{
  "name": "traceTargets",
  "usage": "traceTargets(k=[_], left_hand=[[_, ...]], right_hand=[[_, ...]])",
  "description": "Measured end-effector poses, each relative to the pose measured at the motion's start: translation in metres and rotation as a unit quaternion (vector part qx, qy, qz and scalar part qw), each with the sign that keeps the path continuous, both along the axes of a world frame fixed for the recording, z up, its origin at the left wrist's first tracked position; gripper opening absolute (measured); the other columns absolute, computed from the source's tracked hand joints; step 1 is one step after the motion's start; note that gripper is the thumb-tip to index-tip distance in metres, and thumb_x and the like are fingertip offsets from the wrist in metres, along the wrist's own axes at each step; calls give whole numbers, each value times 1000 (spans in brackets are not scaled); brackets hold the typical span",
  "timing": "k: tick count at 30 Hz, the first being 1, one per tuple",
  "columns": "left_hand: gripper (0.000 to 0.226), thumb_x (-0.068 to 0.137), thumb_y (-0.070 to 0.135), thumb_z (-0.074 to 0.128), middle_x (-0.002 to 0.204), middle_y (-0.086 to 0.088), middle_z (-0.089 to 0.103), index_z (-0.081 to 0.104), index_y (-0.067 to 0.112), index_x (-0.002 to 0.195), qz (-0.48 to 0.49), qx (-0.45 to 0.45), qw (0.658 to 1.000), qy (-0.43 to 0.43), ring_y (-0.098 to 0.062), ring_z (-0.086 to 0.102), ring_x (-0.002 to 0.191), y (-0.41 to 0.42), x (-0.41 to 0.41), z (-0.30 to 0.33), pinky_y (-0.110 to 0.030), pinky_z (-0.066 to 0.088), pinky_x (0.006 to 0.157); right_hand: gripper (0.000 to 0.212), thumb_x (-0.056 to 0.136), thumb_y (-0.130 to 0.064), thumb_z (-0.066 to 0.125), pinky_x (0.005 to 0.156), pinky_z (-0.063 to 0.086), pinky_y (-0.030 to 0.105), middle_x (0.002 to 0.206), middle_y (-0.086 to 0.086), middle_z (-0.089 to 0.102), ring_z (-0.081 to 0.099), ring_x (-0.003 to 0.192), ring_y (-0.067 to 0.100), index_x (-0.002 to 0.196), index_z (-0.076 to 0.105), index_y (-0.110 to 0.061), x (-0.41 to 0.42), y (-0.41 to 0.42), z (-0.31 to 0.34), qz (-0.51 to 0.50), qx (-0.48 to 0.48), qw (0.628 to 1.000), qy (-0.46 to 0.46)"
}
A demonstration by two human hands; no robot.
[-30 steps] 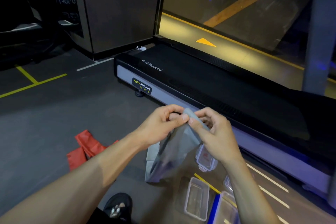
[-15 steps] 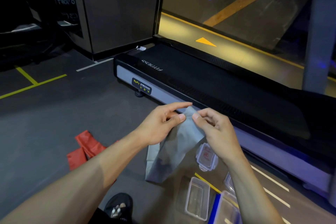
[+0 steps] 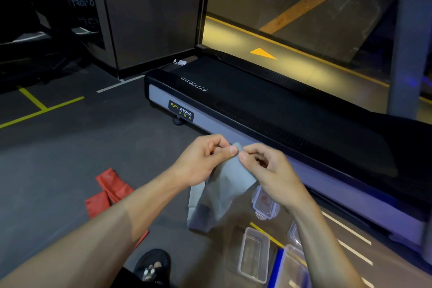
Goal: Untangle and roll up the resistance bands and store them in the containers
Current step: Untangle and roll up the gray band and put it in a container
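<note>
A grey resistance band (image 3: 219,196) hangs in front of me, its top end pinched between the thumb and fingers of my left hand (image 3: 205,161). My right hand (image 3: 268,170) pinches the same top edge just to the right. The band's lower end droops to the floor. A red resistance band (image 3: 109,192) lies crumpled on the floor at the left, partly hidden by my left forearm. A clear empty plastic container (image 3: 253,255) stands on the floor below my right arm, and a clear lid with clips (image 3: 265,203) lies behind the grey band.
A black treadmill (image 3: 280,110) runs diagonally just beyond my hands. More clear containers and a blue-edged one (image 3: 289,269) sit at the bottom right. My black shoe (image 3: 152,266) shows at the bottom. Yellow and white lines mark the dark floor (image 3: 70,147).
My left index finger, stretched out half a second ago, has curled back onto the band's top edge. Both hands have closed in on that end; the band hangs much as before.
</note>
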State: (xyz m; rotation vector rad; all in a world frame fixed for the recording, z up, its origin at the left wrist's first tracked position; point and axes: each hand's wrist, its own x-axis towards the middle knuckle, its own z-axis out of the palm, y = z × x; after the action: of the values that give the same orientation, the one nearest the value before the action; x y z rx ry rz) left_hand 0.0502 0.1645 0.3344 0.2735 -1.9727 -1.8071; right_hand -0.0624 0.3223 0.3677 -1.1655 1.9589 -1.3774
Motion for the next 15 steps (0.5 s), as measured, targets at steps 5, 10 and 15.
traceTargets(k=[5, 10, 15], left_hand=[[29, 97, 30, 64, 73, -10, 57, 68, 2, 101, -35, 24, 999, 2, -18, 47, 69, 1, 1, -5, -25, 40, 61], [14, 101, 14, 59, 88, -6, 74, 71, 6, 99, -58, -20, 998, -31, -14, 66, 80, -1, 4, -3, -30, 52, 73], [25, 101, 23, 59, 96, -24, 72, 72, 1, 103, -61, 46, 997, -25, -27, 63, 86, -4, 3, -3, -43, 48, 80]], right_hand=[[8, 96, -34, 72, 71, 50, 36, 85, 1, 71, 65, 78, 16, 95, 73, -26, -1, -2, -1, -54, -15, 995, 81], [10, 95, -37, 71, 65, 47, 23, 82, -10, 69, 63, 75, 9, 92, 70, -28, -5, 0, -2, -101, -5, 987, 127], [13, 100, -36, 65, 57, 37, 14, 72, -14, 63, 52, 62, 1, 91, 69, -27, -3, 2, 4, -105, 14, 986, 126]])
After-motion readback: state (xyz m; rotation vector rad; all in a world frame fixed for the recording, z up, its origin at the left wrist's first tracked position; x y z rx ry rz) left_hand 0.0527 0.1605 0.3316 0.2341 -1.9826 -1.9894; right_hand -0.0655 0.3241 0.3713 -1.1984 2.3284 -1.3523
